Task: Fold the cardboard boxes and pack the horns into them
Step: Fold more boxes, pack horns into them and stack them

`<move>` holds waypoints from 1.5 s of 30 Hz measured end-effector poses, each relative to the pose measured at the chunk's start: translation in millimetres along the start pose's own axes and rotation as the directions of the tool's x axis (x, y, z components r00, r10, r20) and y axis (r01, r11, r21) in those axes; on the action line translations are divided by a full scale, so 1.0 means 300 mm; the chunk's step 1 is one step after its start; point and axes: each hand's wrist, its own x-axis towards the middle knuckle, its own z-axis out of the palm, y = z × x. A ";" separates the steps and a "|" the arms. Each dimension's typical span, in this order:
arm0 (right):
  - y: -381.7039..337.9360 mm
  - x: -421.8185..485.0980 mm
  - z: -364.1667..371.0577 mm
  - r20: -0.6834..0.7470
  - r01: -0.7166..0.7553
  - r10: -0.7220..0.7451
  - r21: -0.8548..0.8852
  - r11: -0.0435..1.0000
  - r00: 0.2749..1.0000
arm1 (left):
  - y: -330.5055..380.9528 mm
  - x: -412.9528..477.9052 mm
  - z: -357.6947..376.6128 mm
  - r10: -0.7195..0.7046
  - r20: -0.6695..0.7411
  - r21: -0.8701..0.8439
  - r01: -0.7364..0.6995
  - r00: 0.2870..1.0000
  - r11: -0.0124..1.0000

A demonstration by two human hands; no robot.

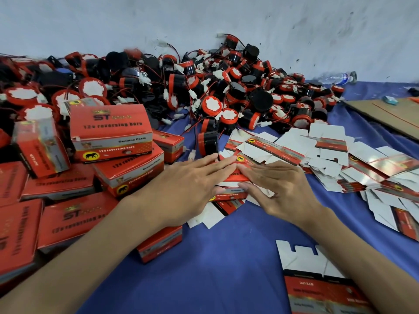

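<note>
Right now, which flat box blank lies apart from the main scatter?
The flat blank at the bottom right, alone on the blue cloth beside the right forearm. The other blanks overlap in a heap beyond the hands.

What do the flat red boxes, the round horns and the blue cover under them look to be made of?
Flat red boxes: thin printed cardboard, glossy outside, plain white inside, with sharp creases and cut flaps.
Horns: apparently moulded plastic, black bodies with red rims, smooth and slightly shiny; thin red and black wires end in white connectors.
Blue cover: seemingly woven cloth, matte, lying in soft wrinkles.
</note>
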 end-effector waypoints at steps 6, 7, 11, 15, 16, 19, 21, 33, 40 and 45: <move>0.005 -0.005 -0.004 0.161 -0.418 0.397 0.534 0.735 0.904 | 0.003 0.007 -0.021 0.001 -0.082 -0.377 -0.031 0.997 0.926; 0.006 -0.005 -0.003 0.227 -0.491 0.453 0.595 0.636 0.862 | 0.002 0.004 -0.023 -0.042 -0.120 -0.451 -0.017 0.992 0.892; 0.025 -0.015 0.011 0.274 -0.535 0.486 0.642 0.550 0.830 | 0.000 -0.003 -0.014 -0.163 -0.191 -0.556 0.031 0.968 0.831; 0.024 -0.018 0.013 0.206 -0.487 0.467 0.608 0.628 0.860 | -0.008 -0.007 -0.012 -0.070 -0.236 -0.442 -0.043 0.969 0.896; 0.025 -0.019 0.012 0.217 -0.498 0.474 0.609 0.617 0.853 | -0.010 -0.007 -0.013 -0.049 -0.237 -0.426 -0.058 0.970 0.903; 0.031 -0.016 0.007 0.291 -0.538 0.475 0.641 0.548 0.831 | -0.010 -0.010 -0.013 -0.045 -0.252 -0.415 -0.066 0.967 0.908; 0.033 -0.018 0.001 0.335 -0.560 0.472 0.663 0.497 0.815 | -0.006 -0.011 -0.011 -0.062 -0.275 -0.387 -0.051 0.960 0.921; 0.018 -0.012 -0.013 0.309 -0.561 0.485 0.611 0.558 0.818 | 0.012 -0.014 -0.029 0.100 -0.260 -0.046 -0.116 0.960 0.992; 0.004 -0.001 -0.005 0.326 -0.600 0.532 0.624 0.501 0.782 | -0.001 -0.007 -0.018 -0.091 -0.133 -0.338 0.041 0.987 0.940; -0.013 0.003 -0.006 0.297 -0.601 0.547 0.592 0.537 0.782 | -0.007 0.015 -0.009 -0.019 -0.006 -0.199 0.017 1.000 0.980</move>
